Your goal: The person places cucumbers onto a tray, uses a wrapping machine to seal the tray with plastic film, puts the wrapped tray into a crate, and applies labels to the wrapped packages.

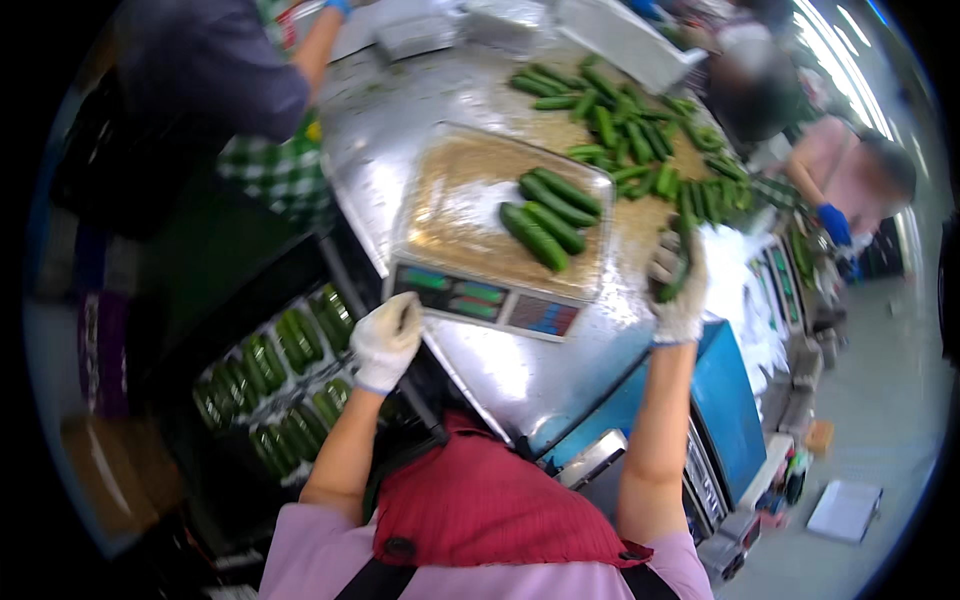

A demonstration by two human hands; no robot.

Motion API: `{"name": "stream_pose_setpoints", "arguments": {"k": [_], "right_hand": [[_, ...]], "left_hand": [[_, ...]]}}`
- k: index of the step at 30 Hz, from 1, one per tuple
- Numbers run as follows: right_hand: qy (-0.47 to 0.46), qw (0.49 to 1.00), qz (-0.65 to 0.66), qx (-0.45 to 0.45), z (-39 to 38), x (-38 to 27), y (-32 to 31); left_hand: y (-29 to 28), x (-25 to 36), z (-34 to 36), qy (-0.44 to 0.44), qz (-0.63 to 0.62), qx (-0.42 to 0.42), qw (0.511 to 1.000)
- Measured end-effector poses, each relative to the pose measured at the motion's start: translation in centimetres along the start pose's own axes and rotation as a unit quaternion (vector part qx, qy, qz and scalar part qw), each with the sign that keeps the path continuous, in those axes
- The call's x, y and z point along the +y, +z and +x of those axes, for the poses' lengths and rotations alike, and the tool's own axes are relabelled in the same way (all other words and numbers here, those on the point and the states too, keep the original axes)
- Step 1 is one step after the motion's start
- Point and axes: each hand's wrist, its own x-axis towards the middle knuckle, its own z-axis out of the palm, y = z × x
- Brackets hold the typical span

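Observation:
My right hand [684, 288], in a white knit glove with grey on its fingers, is wrapped round a green cucumber [674, 277] to the right of the scale. My left hand [388, 342], gloved the same way, is curled closed by the scale's near left corner, with no object visible in it. Between them stands a weighing scale [470, 195] with a broad wet tray and a lit display panel [450, 293] facing me. Several cucumbers [534, 237] lie side by side on the right part of its tray.
Loose cucumbers [640, 130] are heaped on the metal table [505, 368] beyond the scale. A black crate [345, 270] at lower left holds wrapped cucumber packs [262, 363]. White plastic sheets [735, 275] and a blue machine [730, 400] sit right. Co-workers [215, 70] stand around the table.

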Motion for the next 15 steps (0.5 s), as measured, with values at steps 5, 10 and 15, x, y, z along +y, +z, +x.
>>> {"name": "stream_pose_setpoints", "arguments": {"k": [5,10,15], "right_hand": [[-0.025,0.958,0.09,0.27,3.0,1.5,-5.8],[-0.054,0.961,-0.078,0.26,3.0,4.2,-5.7],[-0.062,0.734,-0.672,0.073,1.4,4.5,1.9]], "left_hand": [[1.5,-1.1,-0.5,0.02,-0.035,0.018,0.999],[1.8,-1.5,-0.8,0.008,-0.039,0.011,0.999],[1.1,0.4,0.1,-0.003,-0.024,-0.017,1.0]]}}
